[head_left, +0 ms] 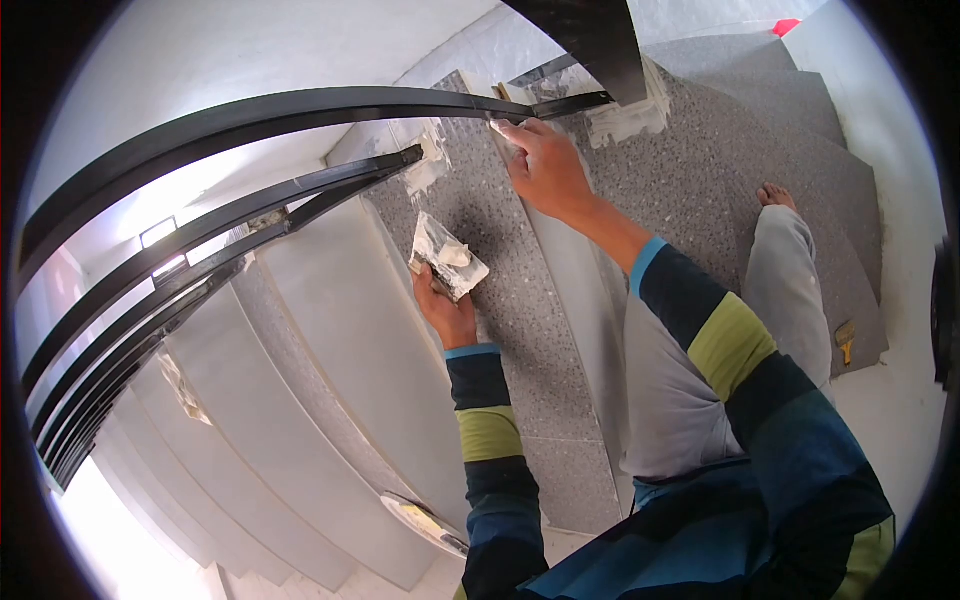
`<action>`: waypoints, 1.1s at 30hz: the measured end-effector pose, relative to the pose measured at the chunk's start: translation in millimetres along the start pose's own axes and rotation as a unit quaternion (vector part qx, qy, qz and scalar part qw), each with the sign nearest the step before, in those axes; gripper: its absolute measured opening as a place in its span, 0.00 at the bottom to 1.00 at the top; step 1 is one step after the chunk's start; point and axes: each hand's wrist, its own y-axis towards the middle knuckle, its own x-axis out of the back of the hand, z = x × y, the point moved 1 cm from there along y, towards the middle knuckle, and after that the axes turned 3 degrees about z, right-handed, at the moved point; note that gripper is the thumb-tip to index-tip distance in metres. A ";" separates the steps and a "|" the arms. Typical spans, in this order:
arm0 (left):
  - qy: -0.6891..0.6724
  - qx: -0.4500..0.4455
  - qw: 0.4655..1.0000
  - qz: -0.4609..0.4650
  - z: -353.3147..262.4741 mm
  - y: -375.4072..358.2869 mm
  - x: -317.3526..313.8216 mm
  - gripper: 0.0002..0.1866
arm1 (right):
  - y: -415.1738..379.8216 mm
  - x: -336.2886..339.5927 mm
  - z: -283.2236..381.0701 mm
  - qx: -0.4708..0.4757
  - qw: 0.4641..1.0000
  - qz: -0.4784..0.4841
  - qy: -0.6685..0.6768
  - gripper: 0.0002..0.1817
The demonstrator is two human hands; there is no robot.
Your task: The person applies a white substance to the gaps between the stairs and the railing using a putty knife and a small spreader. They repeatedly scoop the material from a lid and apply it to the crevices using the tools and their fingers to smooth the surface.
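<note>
No legible text or labels.

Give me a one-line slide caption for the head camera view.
On speckled stairs, left hand holds a putty-loaded scraper while right hand presses filler at a black railing post.

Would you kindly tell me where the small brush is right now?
In the head view, the small brush lies at the right side on the speckled grey stair tread, just right of the person's grey trouser leg.
</note>
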 end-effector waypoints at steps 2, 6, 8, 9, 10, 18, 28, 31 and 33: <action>-0.010 0.016 1.000 0.004 1.4 0.9 2.0 0.19 | 0.7 -1.1 0.6 0.020 1.000 -0.005 -0.011 0.23; -0.013 0.018 1.000 0.004 -1.4 -1.4 -3.2 0.19 | -0.1 -4.9 -8.0 0.047 0.998 -0.031 0.022 0.20; -0.012 0.018 1.000 0.001 -0.6 -0.7 -2.2 0.19 | -1.5 -4.3 -10.7 0.025 0.998 -0.038 0.039 0.20; -0.012 0.019 1.000 0.002 -1.4 -1.1 -3.9 0.19 | -1.9 -3.3 -11.4 0.004 0.997 -0.045 0.056 0.19; -0.008 0.019 1.000 -0.004 -2.3 -1.8 -5.1 0.19 | -1.9 -2.7 -11.9 0.003 0.997 -0.045 0.055 0.19; 0.007 0.017 1.000 -0.008 -3.3 -2.7 -6.9 0.19 | 7.2 -9.5 -1.9 -0.084 0.994 0.070 -0.006 0.23; 0.005 0.010 1.000 0.004 -1.8 -2.2 -2.0 0.19 | 1.9 -10.8 26.8 -0.035 0.986 0.042 -0.156 0.26; 0.004 0.009 1.000 0.005 -0.2 -0.5 1.5 0.19 | -4.0 -0.5 25.4 0.041 0.990 0.034 -0.131 0.27; 0.003 0.008 1.000 0.004 0.0 -0.4 2.4 0.19 | -8.5 4.6 20.4 0.001 0.994 0.039 -0.103 0.28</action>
